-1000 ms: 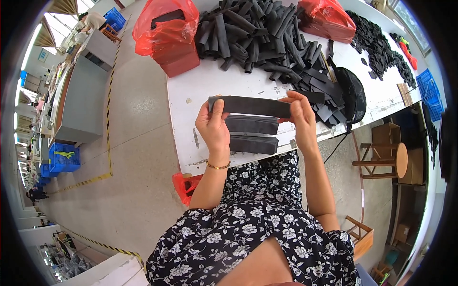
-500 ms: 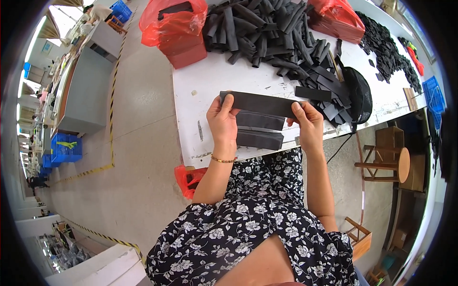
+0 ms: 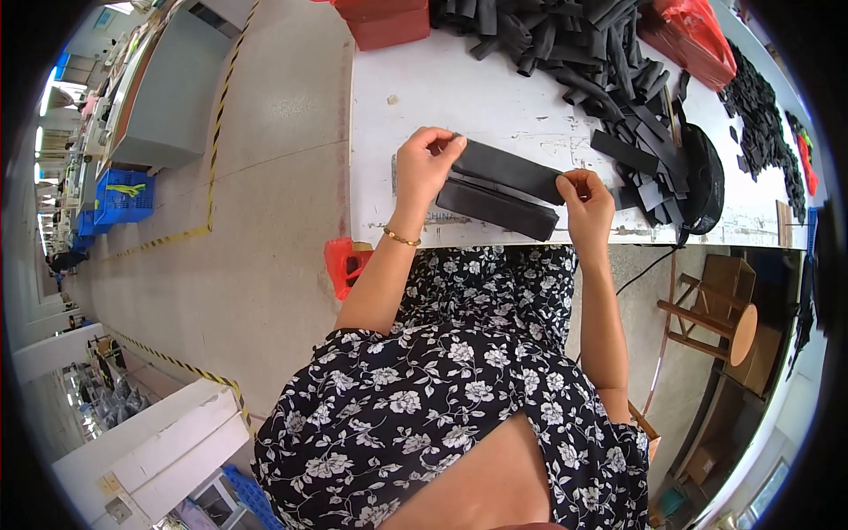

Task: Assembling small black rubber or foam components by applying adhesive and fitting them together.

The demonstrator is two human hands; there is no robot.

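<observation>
The left hand (image 3: 426,168) and right hand (image 3: 590,210) pinch opposite ends of a flat, black rectangular strip (image 3: 508,168) over a scuffed white table (image 3: 380,97), just beyond a neat stack of black strips (image 3: 496,210); whether it touches anything beneath is unclear. A loose heap of flat black pieces (image 3: 654,159) crowds the right side, before a black mesh-covered object (image 3: 704,190). Curled black tubes (image 3: 565,44) and a red block-shaped bundle (image 3: 384,22) lie farther back.
</observation>
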